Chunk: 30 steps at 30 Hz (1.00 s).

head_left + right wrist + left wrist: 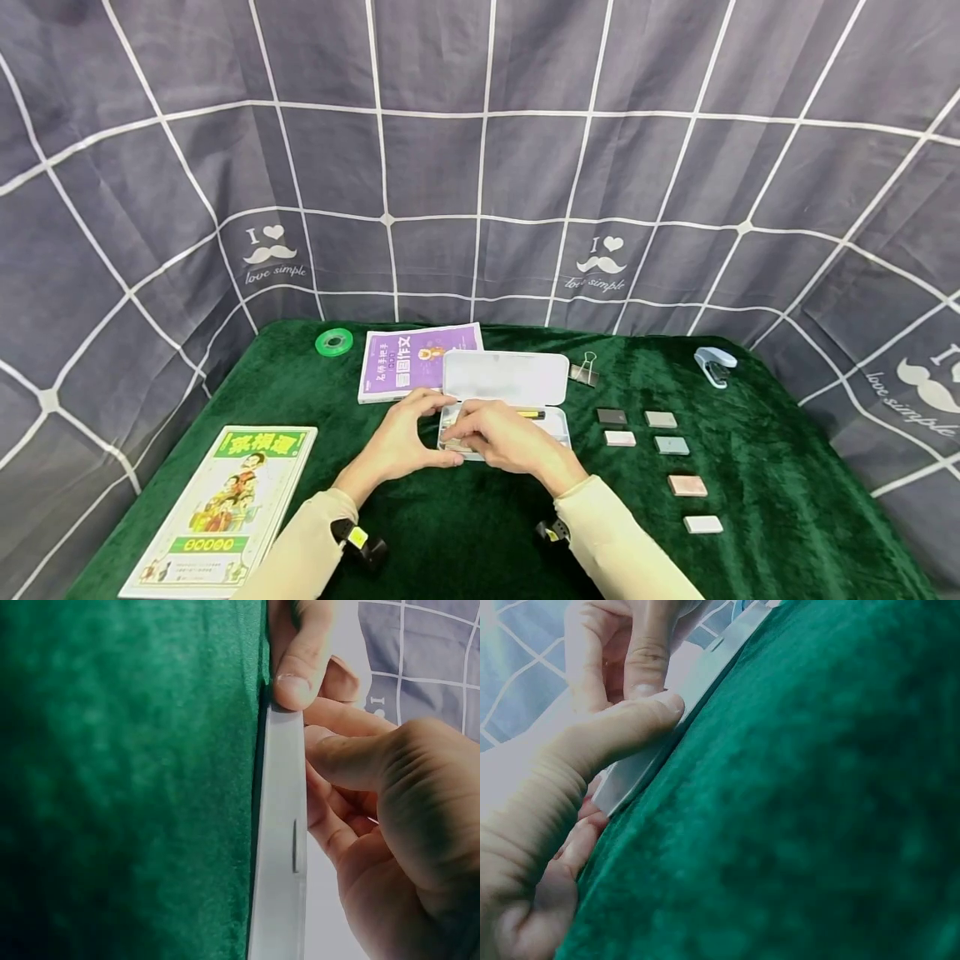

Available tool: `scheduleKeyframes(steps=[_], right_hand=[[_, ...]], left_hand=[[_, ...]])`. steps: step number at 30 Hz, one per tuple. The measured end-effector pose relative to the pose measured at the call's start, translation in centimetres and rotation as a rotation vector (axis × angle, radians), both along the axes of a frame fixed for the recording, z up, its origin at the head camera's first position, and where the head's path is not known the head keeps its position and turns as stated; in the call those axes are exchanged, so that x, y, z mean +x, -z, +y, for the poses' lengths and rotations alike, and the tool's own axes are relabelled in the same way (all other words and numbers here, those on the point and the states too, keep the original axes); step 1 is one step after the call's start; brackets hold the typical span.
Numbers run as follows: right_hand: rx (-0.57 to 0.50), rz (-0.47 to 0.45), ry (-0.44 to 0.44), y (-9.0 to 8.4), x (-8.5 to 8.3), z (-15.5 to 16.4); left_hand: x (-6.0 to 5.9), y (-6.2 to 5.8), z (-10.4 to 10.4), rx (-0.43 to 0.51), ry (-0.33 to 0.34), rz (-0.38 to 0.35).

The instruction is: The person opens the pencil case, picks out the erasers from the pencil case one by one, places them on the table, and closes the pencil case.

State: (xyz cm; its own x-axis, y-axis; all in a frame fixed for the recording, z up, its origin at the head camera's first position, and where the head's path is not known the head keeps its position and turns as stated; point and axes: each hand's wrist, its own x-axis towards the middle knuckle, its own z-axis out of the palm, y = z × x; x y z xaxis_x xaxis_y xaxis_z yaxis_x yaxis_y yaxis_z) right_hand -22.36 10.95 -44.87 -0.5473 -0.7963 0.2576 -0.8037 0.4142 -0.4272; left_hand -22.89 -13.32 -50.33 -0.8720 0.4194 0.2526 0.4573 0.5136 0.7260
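1. The left hand (401,446) curls its thumb and fingers round the near left corner of the open pencil case (504,406), steadying it.
2. The right hand (501,439) reaches inside; its fingertips are bent together, perhaps pinching something unseen.
3. The case sits mid-table on green velvet (465,533), lid up.
4. A purple booklet (417,360), erasers (686,485) and a stapler (714,363) lie around it; a checked curtain (480,150) hangs behind.

Head view looks forward and down from above the green cloth table (787,500), far enough to take in the whole tabletop and the grid-patterned backdrop (480,150); both hands meet at the white case (504,379) mid-table. Left wrist view sits very close, low along the cloth, facing the case edge (641,776); right wrist view is equally close, facing the same front rim (281,847); all three share that case.
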Motion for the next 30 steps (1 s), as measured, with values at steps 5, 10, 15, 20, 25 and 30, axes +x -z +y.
scheduleKeyframes(steps=[5, 10, 15, 20, 25, 30], right_hand=[[0.035, 0.018, 0.005, 0.0, 0.1, 0.0], [0.061, 0.039, 0.001, -0.3, 0.0, 0.0], [0.092, 0.062, 0.012, -0.7, 0.1, 0.0], [0.093, 0.035, 0.032, -1.2, 0.3, 0.3], [0.072, -0.019, 0.074, -1.6, 0.4, 0.8], [-0.012, -0.12, 0.132, -1.8, 0.1, 1.5]], left_hand=[[0.0, -0.2, -0.4, 0.007, 0.018, -0.032], [-0.1, -0.2, -0.4, 0.019, 0.024, -0.039], [-0.1, -0.3, -0.4, 0.023, 0.034, -0.046], [-0.2, -0.4, -0.4, 0.032, 0.044, -0.048], [-0.2, -0.4, -0.4, 0.032, 0.045, -0.05], [-0.2, -0.4, -0.4, 0.032, 0.045, -0.053]])
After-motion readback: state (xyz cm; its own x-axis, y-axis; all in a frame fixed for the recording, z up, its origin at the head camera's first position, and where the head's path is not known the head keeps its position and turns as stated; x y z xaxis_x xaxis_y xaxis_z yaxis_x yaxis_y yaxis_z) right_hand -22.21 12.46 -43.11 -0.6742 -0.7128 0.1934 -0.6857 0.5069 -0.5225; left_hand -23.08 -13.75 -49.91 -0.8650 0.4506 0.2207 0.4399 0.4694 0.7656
